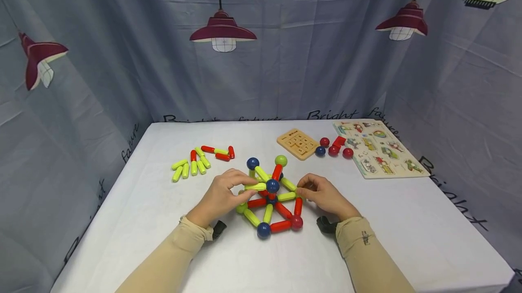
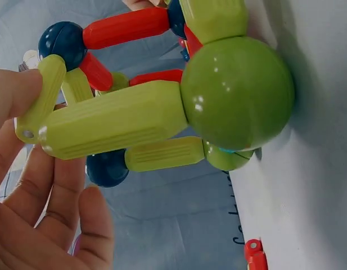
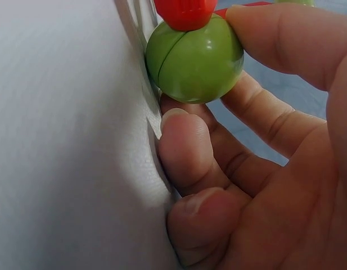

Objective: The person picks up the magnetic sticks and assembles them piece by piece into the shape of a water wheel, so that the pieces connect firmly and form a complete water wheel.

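Between the hands stands a wheel-like frame of rods and balls, with red rods, yellow-green rods and blue balls. My left hand pinches a yellow-green rod between thumb and fingers. One end of that rod meets a raised blue ball; its other end is free. A second yellow-green rod rises close by from a large green ball. At the frame's right side, my right hand holds a green ball low by the table, thumb and fingers around it.
Loose yellow-green and red rods lie at the back left. Toward the back right are a wooden number board, several loose balls, red pieces and a picture puzzle board. All rest on the white table.
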Tool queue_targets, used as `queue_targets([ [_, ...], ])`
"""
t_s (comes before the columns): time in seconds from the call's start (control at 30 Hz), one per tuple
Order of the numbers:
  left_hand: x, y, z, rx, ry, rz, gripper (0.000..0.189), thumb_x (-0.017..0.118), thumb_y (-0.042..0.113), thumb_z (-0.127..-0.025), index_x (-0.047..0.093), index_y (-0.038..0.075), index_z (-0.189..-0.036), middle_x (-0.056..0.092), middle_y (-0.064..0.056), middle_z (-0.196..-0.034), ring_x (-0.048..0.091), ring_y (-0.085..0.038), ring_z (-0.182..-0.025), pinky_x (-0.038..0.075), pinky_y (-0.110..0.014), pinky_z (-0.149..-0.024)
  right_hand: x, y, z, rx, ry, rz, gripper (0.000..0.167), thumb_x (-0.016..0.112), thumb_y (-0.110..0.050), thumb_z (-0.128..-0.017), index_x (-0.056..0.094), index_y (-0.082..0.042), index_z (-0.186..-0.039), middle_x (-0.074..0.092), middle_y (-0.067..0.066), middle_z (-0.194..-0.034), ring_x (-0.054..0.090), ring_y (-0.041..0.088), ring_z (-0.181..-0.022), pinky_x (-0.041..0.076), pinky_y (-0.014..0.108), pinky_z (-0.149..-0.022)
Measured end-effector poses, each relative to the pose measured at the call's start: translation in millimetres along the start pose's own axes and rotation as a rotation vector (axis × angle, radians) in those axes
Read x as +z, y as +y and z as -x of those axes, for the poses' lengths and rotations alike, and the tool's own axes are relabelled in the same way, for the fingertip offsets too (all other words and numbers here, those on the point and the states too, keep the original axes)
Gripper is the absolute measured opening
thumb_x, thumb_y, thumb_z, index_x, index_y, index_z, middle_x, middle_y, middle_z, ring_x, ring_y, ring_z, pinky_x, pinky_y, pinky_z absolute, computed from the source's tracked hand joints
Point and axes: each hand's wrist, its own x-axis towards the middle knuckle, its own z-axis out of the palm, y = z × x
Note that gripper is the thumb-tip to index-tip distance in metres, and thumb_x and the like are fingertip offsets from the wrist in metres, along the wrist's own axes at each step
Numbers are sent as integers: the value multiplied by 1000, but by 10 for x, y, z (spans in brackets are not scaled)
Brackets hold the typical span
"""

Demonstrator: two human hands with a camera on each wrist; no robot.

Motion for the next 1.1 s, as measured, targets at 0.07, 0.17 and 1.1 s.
queue_targets([
  [0.07,-11,16,1,-12,-23,-9,33,85,16,-86,77,18,-118,72,9,-107,64,-8,-105,57,-34,-92,4,3,-5,-7,-3,3,26,75,-32,-95,67,-13,-112,66,6,-104,55,24,-92,46,34,-77],
  [0.17,-57,8,8,-87,-89,-53,59,89,29,-82,65,19,-135,68,3,-120,61,-14,-114,54,-41,-100,10,8,-12,-3,0,7,25,75,-31,-95,68,-13,-111,66,6,-104,55,25,-92,46,34,-77],
  [1.1,-150,-163,88,-535,-538,-310,123,92,71,-55,50,5,-150,65,4,-109,58,-17,-101,52,-43,-94,-38,-22,23,18,-48,16,49,58,-6,-96,60,-20,-143,60,9,-138,58,27,-88,49,35,-69],
])
